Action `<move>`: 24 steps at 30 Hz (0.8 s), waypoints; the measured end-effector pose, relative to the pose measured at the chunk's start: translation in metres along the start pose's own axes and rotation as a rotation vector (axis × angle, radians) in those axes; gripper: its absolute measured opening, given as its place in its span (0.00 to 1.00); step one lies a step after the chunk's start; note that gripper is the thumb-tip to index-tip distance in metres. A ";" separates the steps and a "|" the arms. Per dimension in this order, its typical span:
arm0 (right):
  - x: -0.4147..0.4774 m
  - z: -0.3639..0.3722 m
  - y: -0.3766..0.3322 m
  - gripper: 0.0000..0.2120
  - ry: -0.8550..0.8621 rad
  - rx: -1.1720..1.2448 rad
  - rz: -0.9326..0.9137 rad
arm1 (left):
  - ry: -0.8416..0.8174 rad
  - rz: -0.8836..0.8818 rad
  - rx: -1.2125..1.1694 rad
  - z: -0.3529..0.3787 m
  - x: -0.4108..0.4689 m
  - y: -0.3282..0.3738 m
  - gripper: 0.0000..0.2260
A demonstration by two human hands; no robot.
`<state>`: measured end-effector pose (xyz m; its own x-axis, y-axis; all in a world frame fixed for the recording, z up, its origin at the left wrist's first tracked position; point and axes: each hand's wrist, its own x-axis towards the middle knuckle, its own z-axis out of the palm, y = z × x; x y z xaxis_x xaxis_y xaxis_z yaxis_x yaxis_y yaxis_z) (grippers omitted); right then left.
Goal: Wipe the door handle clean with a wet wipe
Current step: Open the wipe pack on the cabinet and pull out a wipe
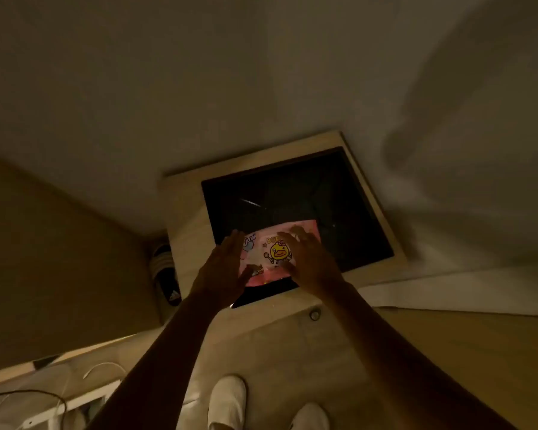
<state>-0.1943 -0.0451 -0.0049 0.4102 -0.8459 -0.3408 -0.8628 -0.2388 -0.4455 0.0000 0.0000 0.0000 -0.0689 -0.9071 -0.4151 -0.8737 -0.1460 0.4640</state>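
Observation:
A pink wet wipe pack (pixel 261 254) with a yellow cartoon duck lies on the black top of a low wooden cabinet (pixel 190 231). My left hand (pixel 222 270) holds the pack's left edge, fingers stretched along it and thumb at its lower corner. My right hand (pixel 308 259) lies over the pack's right half, with its fingers spread on the top edge and its thumb on the front. No door handle is in view. The room is dim.
A small round knob (pixel 315 315) sits on the cabinet front below the hands. A black slide sandal (pixel 165 274) stands left of the cabinet. My white slippers (pixel 227 398) are on the floor below. Cables (pixel 44 395) trail at lower left. White bedding (pixel 479 212) is on the right.

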 end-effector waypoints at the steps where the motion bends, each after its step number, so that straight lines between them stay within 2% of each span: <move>1: 0.007 0.008 0.003 0.32 -0.005 -0.020 -0.023 | 0.014 0.019 0.013 0.009 0.006 -0.005 0.35; 4: 0.017 0.014 0.013 0.33 0.010 -0.064 -0.062 | 0.061 0.084 0.065 0.030 0.018 -0.015 0.34; 12: 0.012 0.017 0.024 0.28 0.057 -0.272 -0.248 | 0.192 0.158 0.142 0.065 0.017 -0.012 0.28; 15: 0.012 0.024 0.030 0.27 0.079 -0.320 -0.273 | 0.194 0.122 0.142 0.074 0.018 -0.016 0.31; 19: 0.010 0.029 0.033 0.31 0.095 -0.373 -0.324 | 0.240 0.074 0.144 0.084 0.020 -0.014 0.31; 24: 0.013 0.024 0.031 0.29 0.110 -0.343 -0.319 | 0.252 0.045 0.211 0.086 0.023 -0.010 0.32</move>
<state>-0.2089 -0.0522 -0.0429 0.6524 -0.7459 -0.1343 -0.7544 -0.6224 -0.2084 -0.0338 0.0148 -0.0813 -0.0115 -0.9837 -0.1792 -0.9547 -0.0425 0.2946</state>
